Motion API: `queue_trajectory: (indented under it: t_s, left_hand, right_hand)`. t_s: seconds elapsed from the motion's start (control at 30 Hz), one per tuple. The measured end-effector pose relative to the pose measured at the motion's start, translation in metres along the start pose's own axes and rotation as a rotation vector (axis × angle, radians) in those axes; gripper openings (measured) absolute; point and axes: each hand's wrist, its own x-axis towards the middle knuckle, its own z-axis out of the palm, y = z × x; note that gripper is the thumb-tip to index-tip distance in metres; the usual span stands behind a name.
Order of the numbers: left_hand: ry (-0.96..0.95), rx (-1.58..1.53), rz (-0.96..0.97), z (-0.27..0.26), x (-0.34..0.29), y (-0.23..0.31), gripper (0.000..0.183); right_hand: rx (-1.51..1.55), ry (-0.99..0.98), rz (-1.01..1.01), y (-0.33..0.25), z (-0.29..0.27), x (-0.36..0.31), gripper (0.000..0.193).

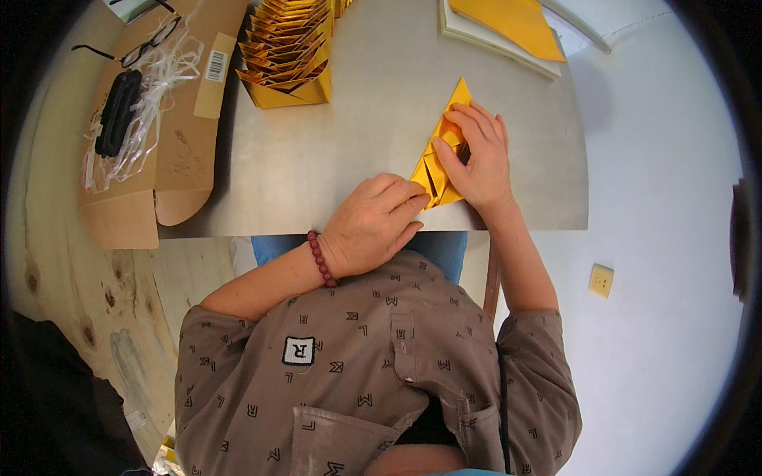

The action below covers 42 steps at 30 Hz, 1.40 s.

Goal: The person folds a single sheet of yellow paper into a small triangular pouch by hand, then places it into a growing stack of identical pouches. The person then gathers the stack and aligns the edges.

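Note:
A piece of folded gold paper [460, 94] lies slantwise near the front edge of the metal table, its pointed end facing away from me. My left hand [373, 213] pinches its near left corner between thumb and fingers. Over its far right part curls my right hand [482, 155], thumb and fingertips pressed on the folds. Parts of the paper under both hands are hidden. At the far left of the tabletop stands a nested row of folded gold paper pieces [287, 59].
On the left, a cardboard box [186, 159] carries white plastic strips [163, 71], a black case [119, 113] and eyeglasses [147, 47]. At the far right lies a stack of white sheets [500, 44] topped with gold paper [512, 22]. A white wall [651, 174] borders the table's right side.

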Motion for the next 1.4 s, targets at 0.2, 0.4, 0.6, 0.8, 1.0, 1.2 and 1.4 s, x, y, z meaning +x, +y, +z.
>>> queue_trajectory:
  t_s: [0.2, 0.4, 0.6, 0.8, 1.0, 1.2, 1.4]
  left_hand:
    - [0.014, 0.027, 0.018, 0.001, -0.001, -0.001, 0.038]
    - [0.001, 0.011, 0.009, 0.0, 0.0, 0.0, 0.038]
    - [-0.085, -0.114, -0.097, -0.025, 0.013, -0.01, 0.029]
    - [-0.053, 0.024, 0.076, -0.019, 0.077, -0.062, 0.018]
    - [-0.182, 0.097, 0.188, -0.005, 0.096, -0.085, 0.015]
    - [-0.179, 0.112, 0.187, -0.004, 0.093, -0.087, 0.016]
    - [-0.193, 0.123, 0.136, -0.003, 0.093, -0.084, 0.016]
  right_hand:
    - [-0.013, -0.021, 0.005, 0.0, 0.001, 0.0, 0.042]
    - [-0.016, -0.022, 0.005, 0.001, 0.001, 0.0, 0.043]
    - [-0.013, -0.021, 0.016, 0.0, 0.001, -0.001, 0.043]
    - [-0.024, -0.048, 0.02, 0.0, 0.001, 0.0, 0.045]
    - [0.038, 0.004, 0.011, 0.004, 0.001, -0.002, 0.045]
    - [0.215, 0.11, 0.24, 0.017, -0.016, 0.002, 0.043]
    - [0.806, 0.26, 0.441, 0.02, -0.025, 0.012, 0.032]
